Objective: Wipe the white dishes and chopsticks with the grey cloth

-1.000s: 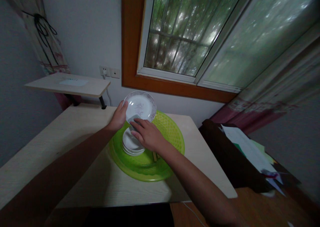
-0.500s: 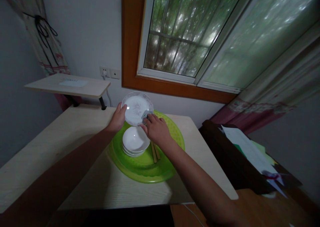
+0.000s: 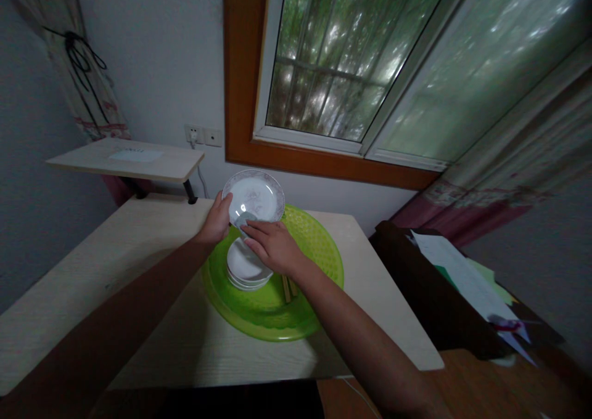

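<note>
My left hand is closed on the left rim of a white plate with a patterned border, held tilted above a green tray. Against the plate's lower left part, my right hand presses a greyish cloth, its fingers together over it. Below the plate, a stack of white bowls stands on the tray, partly covered by my right hand. Beside the stack lie wooden chopsticks, their far ends hidden under my right hand and wrist.
The tray rests on a pale wooden table. A small raised shelf with a paper on it stands at the back left. Behind are a wall socket and a window. Papers lie on dark furniture to the right.
My right hand has slid the cloth leftward across the plate, from its lower right to its lower left. The plate has tipped slightly, and my left hand has stayed at its rim.
</note>
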{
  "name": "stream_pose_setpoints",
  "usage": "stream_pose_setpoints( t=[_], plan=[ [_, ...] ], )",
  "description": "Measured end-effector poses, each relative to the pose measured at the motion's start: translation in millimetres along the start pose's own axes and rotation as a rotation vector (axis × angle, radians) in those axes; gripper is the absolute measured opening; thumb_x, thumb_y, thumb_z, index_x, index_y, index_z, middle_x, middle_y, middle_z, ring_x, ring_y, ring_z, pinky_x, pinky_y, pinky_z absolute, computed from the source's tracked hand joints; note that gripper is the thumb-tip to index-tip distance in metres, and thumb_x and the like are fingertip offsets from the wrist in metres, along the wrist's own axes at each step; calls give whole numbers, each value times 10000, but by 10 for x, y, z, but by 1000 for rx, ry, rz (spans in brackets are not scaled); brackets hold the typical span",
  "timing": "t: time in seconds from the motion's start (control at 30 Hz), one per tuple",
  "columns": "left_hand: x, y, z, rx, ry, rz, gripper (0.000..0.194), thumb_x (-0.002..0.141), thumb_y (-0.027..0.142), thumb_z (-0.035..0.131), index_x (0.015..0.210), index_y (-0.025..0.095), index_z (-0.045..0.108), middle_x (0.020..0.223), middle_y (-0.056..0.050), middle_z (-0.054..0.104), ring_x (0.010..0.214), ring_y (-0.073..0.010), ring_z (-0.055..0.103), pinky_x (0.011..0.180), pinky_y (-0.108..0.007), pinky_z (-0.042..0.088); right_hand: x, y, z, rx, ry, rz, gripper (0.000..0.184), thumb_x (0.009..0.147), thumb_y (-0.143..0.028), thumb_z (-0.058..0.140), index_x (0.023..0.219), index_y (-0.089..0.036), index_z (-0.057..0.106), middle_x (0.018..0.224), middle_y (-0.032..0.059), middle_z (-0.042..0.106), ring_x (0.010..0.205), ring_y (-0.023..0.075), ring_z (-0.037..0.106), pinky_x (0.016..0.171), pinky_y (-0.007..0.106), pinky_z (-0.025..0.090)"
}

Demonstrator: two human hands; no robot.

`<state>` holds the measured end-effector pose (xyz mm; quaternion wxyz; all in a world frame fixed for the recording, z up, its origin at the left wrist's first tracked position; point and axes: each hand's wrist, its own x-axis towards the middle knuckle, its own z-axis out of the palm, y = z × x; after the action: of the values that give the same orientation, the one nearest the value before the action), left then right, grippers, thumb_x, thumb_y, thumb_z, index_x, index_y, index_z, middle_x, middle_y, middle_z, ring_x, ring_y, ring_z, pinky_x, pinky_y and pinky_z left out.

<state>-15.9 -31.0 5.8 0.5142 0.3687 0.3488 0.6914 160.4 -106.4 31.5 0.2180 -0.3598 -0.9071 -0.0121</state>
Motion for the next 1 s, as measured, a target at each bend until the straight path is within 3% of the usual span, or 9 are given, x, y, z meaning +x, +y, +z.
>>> stream_pose_setpoints(
  t=[0.13, 0.23, 0.33, 0.47, 0.63, 0.77, 1.0],
  plan=[
    [19, 32, -3, -116, -86, -172, 448, 875, 351, 593, 1239, 92, 562, 1095, -157, 723, 1016, -287, 697, 907, -438, 562, 4, 88, 78, -15, 24, -38, 467, 1004, -409, 520, 1433, -226, 522, 1446, 97, 567, 1284, 236, 548, 1103, 425, 387],
    [27, 62, -27, -158, -177, -340, 448, 879, 327, 550, 1237, 59, 587, 1112, -195, 723, 1058, -334, 686, 948, -498, 545, 6, 133, 99, -38, 41, -24, 422, 981, -300, 570, 1396, -223, 559, 1386, 91, 614, 1229, 233, 572, 1055, 391, 434],
    [30, 83, -55, -164, -244, -422, 482, 869, 348, 543, 1255, 65, 604, 1149, -201, 719, 1114, -369, 664, 998, -534, 518, 1, 126, 72, -109, 28, -14, 369, 976, -227, 561, 1342, -237, 604, 1313, 89, 656, 1161, 239, 591, 985, 385, 465],
    [49, 90, -75, -174, -301, -395, 560, 879, 458, 525, 1297, 91, 593, 1176, -187, 716, 1168, -377, 637, 1030, -555, 496, -21, 104, 2, -185, 37, -23, 322, 985, -197, 529, 1287, -228, 636, 1258, 81, 680, 1105, 250, 589, 965, 392, 453],
    [85, 93, -89, -154, -259, -318, 621, 875, 578, 501, 1302, 136, 595, 1192, -175, 711, 1206, -372, 617, 1048, -547, 488, -62, 199, -103, -205, 72, -9, 271, 980, -219, 545, 1218, -250, 670, 1200, 59, 705, 1098, 245, 576, 1066, 409, 380],
    [81, 116, -110, -146, -265, -321, 611, 877, 559, 496, 1315, 143, 585, 1196, -168, 710, 1223, -367, 610, 1058, -552, 479, -101, 294, -165, -223, 123, 14, 260, 977, -179, 526, 1164, -253, 692, 1179, 39, 713, 1096, 225, 586, 1151, 400, 307],
    [55, 116, -131, -156, -315, -356, 559, 866, 455, 509, 1295, 111, 606, 1168, -172, 722, 1207, -366, 623, 1053, -542, 488, -127, 399, -189, -224, 226, 104, 281, 972, -137, 482, 1107, -250, 702, 1142, 42, 713, 1120, 214, 580, 1179, 409, 279]
  ],
)
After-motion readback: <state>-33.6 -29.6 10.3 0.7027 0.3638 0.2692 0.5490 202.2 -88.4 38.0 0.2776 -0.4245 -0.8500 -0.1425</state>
